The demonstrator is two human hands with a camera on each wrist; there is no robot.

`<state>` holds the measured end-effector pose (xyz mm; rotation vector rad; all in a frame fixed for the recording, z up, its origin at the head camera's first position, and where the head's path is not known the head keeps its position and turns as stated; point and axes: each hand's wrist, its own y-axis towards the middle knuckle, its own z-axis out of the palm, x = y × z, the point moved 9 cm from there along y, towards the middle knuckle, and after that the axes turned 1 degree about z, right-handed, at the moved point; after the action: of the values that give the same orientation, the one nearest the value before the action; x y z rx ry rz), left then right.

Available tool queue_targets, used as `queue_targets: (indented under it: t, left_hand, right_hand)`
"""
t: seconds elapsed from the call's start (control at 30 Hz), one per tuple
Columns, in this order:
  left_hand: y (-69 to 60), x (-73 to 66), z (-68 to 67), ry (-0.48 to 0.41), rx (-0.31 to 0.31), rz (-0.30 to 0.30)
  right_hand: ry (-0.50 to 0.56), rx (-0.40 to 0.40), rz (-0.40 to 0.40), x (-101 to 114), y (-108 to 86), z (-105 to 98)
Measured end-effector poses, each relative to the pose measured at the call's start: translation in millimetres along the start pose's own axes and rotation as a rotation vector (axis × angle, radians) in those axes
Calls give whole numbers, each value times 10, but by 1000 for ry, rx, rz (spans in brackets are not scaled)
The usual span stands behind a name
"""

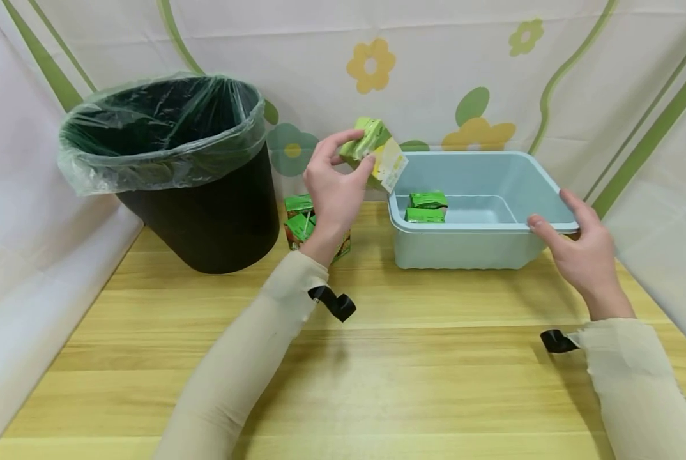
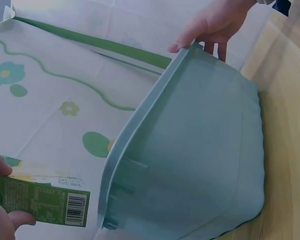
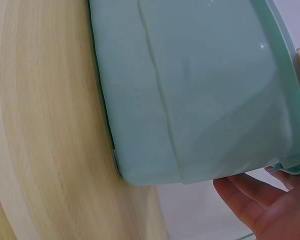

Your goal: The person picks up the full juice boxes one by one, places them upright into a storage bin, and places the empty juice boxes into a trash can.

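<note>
With fingers and thumb of the left hand [image 1: 336, 185] closed on opposite sides, pinches a green-and-yellow carton [image 1: 388, 165] clear of the table [image 1: 377, 390], tilted, close to the left end of a pale blue tub [image 1: 460, 250]. Lets the barcode end jut out past the fingertips toward the rim, just beside it yet apart (plain from the left wrist view, with a slim gap between the two). Leaves the opposite end back within the hand, partly covered by it. Grips the tub's front right corner with the right hand [image 1: 587, 255], thumb laid over the front rim, remaining fingers round the outside and below the lip. Looking down into the tub, shows two green cartons [image 1: 428, 216] lying close together at the left end, well apart from the right hand. Behind the left wrist, reveals more cartons [image 1: 299, 225] on the table, partly hidden, near a black bin [image 1: 228, 223] (lined with a translucent bag [image 1: 176, 167] folded over its edge). Wears pale sleeves [image 1: 245, 338] down to both wrists, with black fittings [image 1: 340, 305] strapped there. Faces a white cloth [image 1: 297, 57] printed with flowers and green stems.
</note>
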<state>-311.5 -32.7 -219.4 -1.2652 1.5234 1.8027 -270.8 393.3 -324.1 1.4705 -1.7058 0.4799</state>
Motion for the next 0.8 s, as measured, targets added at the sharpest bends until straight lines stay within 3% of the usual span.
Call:
queue_targets:
  t: [0.23,0.57,0.8]
  left_hand:
    - [130,36,292,-16,76,-50]
    - [269,58,566,17,124,-3]
    - [281,64,701,29,165,103]
  right_hand:
    - [0,6,4,2,1,6]
    - [-7,7,3,-6,-9,11]
    - [-2,3,3,3,-6,4]
